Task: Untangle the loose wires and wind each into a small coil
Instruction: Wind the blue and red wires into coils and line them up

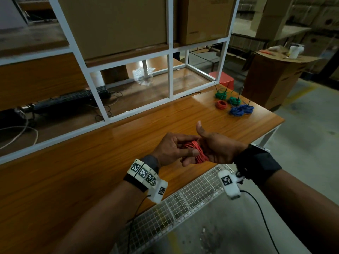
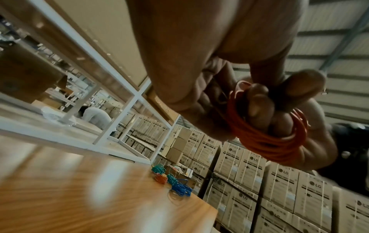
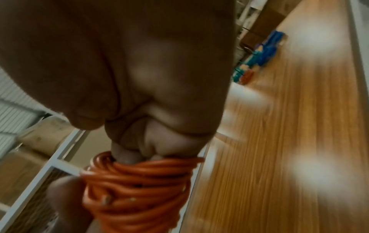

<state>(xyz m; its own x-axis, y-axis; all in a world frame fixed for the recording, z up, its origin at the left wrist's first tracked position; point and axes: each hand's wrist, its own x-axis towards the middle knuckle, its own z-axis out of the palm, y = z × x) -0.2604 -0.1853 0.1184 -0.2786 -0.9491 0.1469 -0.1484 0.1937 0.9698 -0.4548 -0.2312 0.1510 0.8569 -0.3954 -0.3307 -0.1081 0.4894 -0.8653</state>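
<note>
A red wire coil (image 1: 197, 152) is held between both hands just above the front edge of the wooden table (image 1: 91, 171). Its turns are wound round the fingers (image 2: 259, 108) of my right hand (image 1: 214, 145), whose thumb points up. My left hand (image 1: 189, 146) pinches the coil from the left, thumb on the near side. Up close the red wire coil (image 3: 135, 189) shows a bare cut end among the turns. Finished coils lie at the table's far right: green (image 1: 221, 94), green (image 1: 234, 100), red (image 1: 221, 104) and blue (image 1: 241, 110).
A white metal shelf frame (image 1: 102, 109) stands along the table's back, with a black keyboard (image 1: 71, 99) and loose cables behind it. A wire mesh tray (image 1: 183, 204) hangs under the front edge. A cardboard box (image 1: 275, 77) and a red stool (image 1: 223, 79) stand to the right.
</note>
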